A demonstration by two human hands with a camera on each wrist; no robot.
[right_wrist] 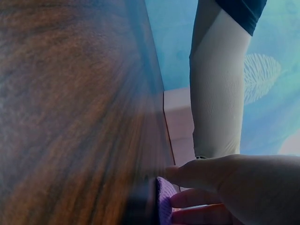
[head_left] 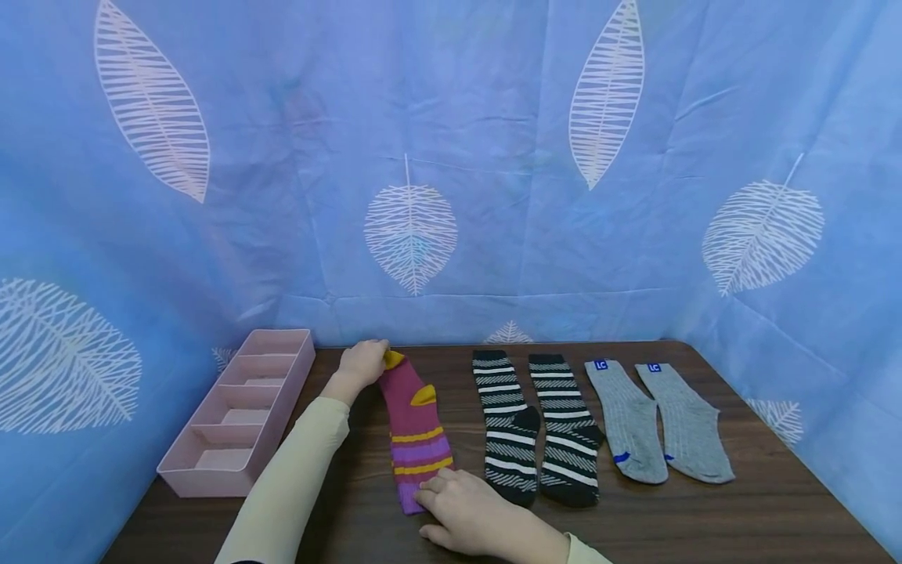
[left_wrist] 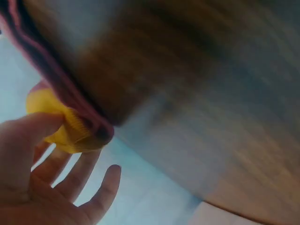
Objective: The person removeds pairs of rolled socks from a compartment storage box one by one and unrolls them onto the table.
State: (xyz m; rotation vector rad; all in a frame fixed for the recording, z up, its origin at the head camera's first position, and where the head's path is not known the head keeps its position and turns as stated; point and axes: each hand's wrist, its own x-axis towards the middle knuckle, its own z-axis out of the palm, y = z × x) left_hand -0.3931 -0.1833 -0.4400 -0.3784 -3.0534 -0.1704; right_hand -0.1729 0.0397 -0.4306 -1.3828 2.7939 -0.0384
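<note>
A maroon sock with yellow toe and heel and purple-and-yellow stripes lies lengthwise on the table. At its far end my left hand pinches the yellow toe between thumb and fingers. Layered maroon edges show along the sock's side in the left wrist view. My right hand is at the near end, its extended fingers touching the purple cuff while the thumb stands apart. To the right lie two black-and-white striped socks, side by side, then two grey socks with blue labels.
A pink tray divided into several compartments stands on the left of the dark wooden table. Behind the table and at both sides hangs a blue curtain with white leaf prints.
</note>
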